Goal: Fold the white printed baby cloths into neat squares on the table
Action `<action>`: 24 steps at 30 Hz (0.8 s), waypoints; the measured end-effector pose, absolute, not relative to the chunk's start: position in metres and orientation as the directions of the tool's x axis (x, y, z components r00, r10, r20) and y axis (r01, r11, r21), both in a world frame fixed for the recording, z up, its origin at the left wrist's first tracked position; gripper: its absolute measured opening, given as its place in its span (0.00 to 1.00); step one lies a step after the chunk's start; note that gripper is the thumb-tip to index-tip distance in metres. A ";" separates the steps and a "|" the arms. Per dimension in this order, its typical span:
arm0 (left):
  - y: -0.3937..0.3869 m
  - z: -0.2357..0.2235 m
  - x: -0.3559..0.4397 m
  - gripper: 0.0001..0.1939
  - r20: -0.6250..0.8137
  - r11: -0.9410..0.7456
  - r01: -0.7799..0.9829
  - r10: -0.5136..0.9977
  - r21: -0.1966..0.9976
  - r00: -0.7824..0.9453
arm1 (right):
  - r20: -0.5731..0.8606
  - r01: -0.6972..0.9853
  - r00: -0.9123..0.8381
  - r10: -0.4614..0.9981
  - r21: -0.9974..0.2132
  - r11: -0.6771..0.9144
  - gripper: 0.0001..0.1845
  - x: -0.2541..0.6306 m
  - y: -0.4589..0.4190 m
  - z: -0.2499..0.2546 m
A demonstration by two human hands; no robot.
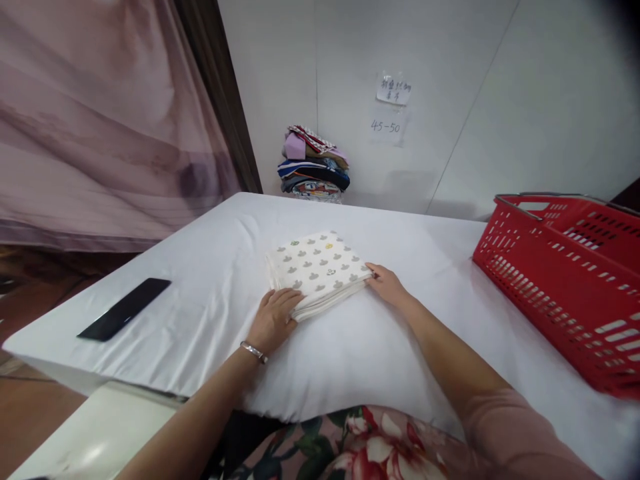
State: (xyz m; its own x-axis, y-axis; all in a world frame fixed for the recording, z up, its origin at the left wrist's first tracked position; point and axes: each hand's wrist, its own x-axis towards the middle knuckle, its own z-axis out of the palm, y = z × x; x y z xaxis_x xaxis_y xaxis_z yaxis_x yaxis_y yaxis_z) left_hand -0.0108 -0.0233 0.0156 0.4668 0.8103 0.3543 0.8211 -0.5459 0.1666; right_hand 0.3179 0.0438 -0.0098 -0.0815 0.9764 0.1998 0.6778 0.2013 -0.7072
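Note:
A white cloth with grey cloud-like prints and a few coloured ones lies folded in several layers on the white-covered table. My left hand, with a silver bracelet at the wrist, rests at its near left corner, fingers on top and thumb by the lower edge. At the right corner, my right hand pinches the layers between thumb and fingers.
A red plastic basket stands on the right side of the table. To the left lies a flat black phone-like slab. Behind the table rises a stack of folded fabrics against the wall. A pink curtain hangs at the left.

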 end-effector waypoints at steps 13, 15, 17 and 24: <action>-0.032 0.023 -0.003 0.26 0.277 -0.462 0.854 0.875 0.237 0.397 | 0.268 0.707 -0.133 0.954 -0.650 0.281 0.27 0.316 0.037 -0.011; -0.034 0.029 0.004 0.29 0.266 -0.437 0.866 0.889 0.244 0.373 | 0.270 0.708 -0.116 0.956 -0.652 0.270 0.26 0.315 0.038 -0.012; -0.034 0.033 0.014 0.26 0.289 -0.406 0.880 0.897 0.246 0.333 | 0.271 0.721 -0.086 0.959 -0.647 0.248 0.26 0.314 0.039 -0.013; -0.024 0.029 0.034 0.09 0.431 -0.391 0.899 0.858 0.198 0.278 | 0.269 0.759 0.014 0.963 -0.630 0.165 0.26 0.303 0.036 -0.012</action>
